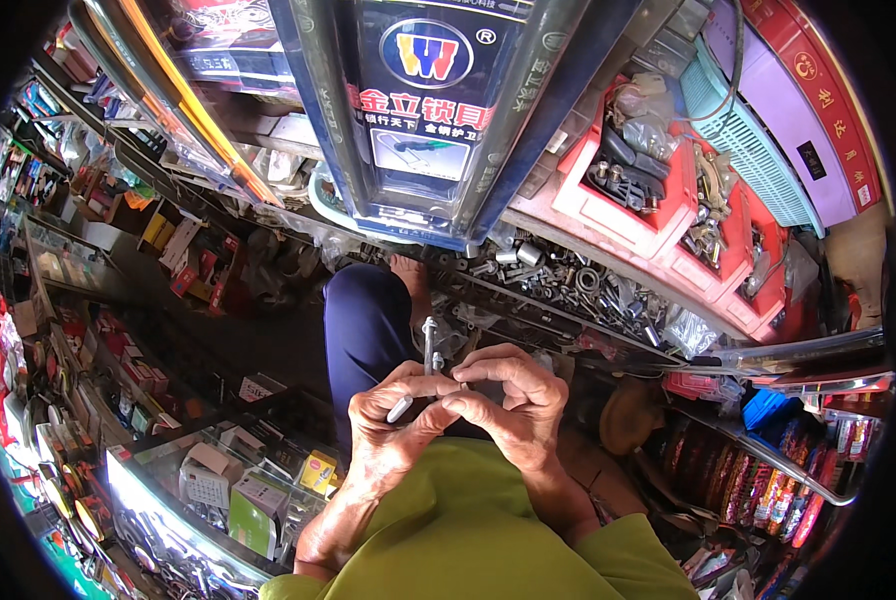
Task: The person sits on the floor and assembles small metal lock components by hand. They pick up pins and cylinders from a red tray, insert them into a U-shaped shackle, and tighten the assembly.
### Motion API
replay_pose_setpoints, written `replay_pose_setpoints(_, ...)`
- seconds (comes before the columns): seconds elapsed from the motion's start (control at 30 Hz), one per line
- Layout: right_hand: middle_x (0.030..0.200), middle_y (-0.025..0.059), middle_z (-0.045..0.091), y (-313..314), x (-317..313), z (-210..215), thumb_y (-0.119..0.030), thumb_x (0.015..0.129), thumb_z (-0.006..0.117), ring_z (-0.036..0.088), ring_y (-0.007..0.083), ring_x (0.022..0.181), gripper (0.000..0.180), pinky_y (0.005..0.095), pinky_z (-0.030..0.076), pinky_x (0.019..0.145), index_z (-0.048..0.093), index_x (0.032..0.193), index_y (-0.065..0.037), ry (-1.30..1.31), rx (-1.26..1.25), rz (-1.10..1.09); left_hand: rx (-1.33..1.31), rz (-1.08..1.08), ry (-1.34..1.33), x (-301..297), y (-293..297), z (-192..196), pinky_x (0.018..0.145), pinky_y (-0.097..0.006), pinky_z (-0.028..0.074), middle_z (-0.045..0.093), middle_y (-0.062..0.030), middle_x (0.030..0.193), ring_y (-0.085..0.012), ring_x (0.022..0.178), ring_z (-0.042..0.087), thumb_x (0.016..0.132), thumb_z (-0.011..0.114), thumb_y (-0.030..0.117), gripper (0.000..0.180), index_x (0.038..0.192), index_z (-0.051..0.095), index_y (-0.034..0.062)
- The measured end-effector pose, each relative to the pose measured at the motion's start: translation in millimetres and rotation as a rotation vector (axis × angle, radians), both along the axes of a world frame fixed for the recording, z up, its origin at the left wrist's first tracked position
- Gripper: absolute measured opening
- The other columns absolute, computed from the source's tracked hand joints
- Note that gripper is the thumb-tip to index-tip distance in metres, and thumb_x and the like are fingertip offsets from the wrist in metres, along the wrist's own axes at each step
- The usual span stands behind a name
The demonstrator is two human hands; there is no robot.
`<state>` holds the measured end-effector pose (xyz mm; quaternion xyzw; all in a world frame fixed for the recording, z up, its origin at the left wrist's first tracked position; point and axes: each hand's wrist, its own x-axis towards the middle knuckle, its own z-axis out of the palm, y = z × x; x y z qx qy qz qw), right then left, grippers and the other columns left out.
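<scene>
Clearly both hands meet over the lap, close to the chest: the left hand (393, 420) is closed around the lower end of a long silver bolt (428, 350), which stands nearly upright, while the right hand (513, 400) pinches something small at its shank, probably a nut, though fingers hide it. Holding the bolt steady and turning only the right fingertips should keep the threads from crossing.
</scene>
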<state>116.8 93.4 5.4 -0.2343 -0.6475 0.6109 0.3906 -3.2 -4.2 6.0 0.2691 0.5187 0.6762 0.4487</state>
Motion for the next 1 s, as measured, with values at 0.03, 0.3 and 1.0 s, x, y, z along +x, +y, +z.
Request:
replay_pose_setpoints(0.03,0.096,0.0156,0.064,0.6,0.5,-0.2,0.000,0.073,0.080,0.062,0.0189,0.087,0.025,0.0299,0.051,0.076,0.067,0.093,0.005,-0.008,-0.002,0.002,0.006,-0.007,-0.004,0.7,0.6,-1.6,0.069,-0.023,0.047,0.065,-0.0048,0.087,-0.0112,0.078,0.059,0.080,0.074,-0.001,0.016,0.095,0.072,0.0009)
replay_pose_setpoints(0.3,0.090,0.0110,0.064,6.0,-5.5,16.8,0.003,0.073,0.076,0.058,0.0113,0.070,0.021,0.0246,0.046,0.058,0.070,0.093,0.002,-0.075,0.191,0.042,-0.024,-0.037,-0.025,-10.6,-2.0,12.2,0.061,-0.023,0.046,0.065,-0.0061,0.092,-0.0112,0.075,0.059,0.079,0.074,0.002,0.015,0.094,0.073,0.0000)
replay_pose_setpoints(1.0,0.089,0.0145,0.064,14.4,-65.5,61.9,-0.015,0.092,0.056,0.061,0.0224,0.074,0.025,0.0293,0.049,0.059,0.066,0.094,0.008,-0.110,0.636,0.360,0.240,0.329,0.281,-35.9,-24.8,33.4,0.054,-0.032,0.045,0.064,-0.0061,0.066,-0.0105,0.062,0.058,0.076,0.070,0.009,0.009,0.078,0.066,0.0010)
